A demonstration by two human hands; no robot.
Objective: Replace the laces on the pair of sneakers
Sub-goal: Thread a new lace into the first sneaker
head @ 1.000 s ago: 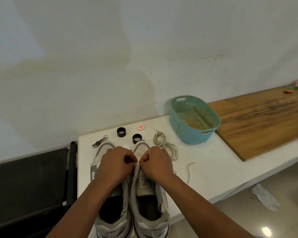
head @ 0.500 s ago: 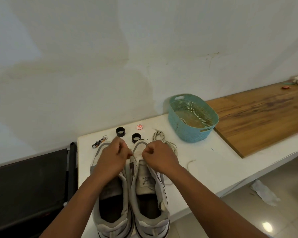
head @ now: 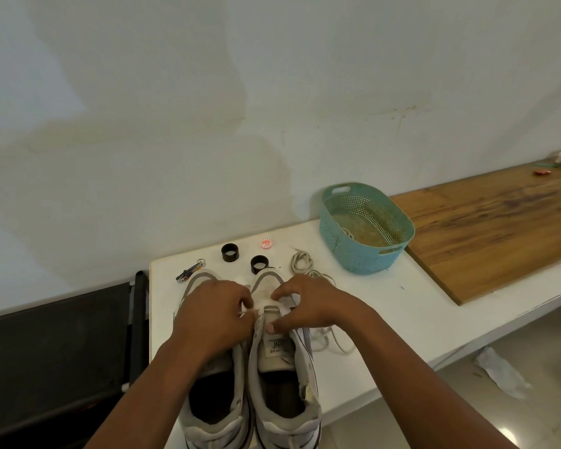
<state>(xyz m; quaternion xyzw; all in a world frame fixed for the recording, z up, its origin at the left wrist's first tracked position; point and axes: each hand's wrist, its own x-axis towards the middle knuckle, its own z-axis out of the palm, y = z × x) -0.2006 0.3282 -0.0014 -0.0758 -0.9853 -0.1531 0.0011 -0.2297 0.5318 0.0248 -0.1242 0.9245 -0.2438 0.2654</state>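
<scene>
While both hands work at the toe end of the eyelet row, the right sneaker [head: 282,361] sits heel toward the person on the white table [head: 386,306], pressed side by side against the left sneaker [head: 214,384]. The left hand [head: 212,319] lies over the gap between the two shoes with its fingers curled in toward the inner eyelets; a short bit of white lace shows at its fingertips, so it seems to be pinching that lace, though the pinch itself is hidden under the knuckles. The right hand [head: 308,306] has its thumb pressed on the tongue [head: 274,346] and its fingers bent over the outer eyelet edge, apparently holding lace or flap there; which of the two I cannot tell. A loose length of lace [head: 329,335] trails off the shoe onto the table to the right, and a coiled lace [head: 302,262] lies beyond the toes near the teal basket [head: 363,251]. My judgement is that the lowest eyelets of the right sneaker are being threaded, an early step, with the upper eyelets bare. Next, each end likely needs drawing through evenly, then crossing to the following pair of holes without twisting.
</scene>
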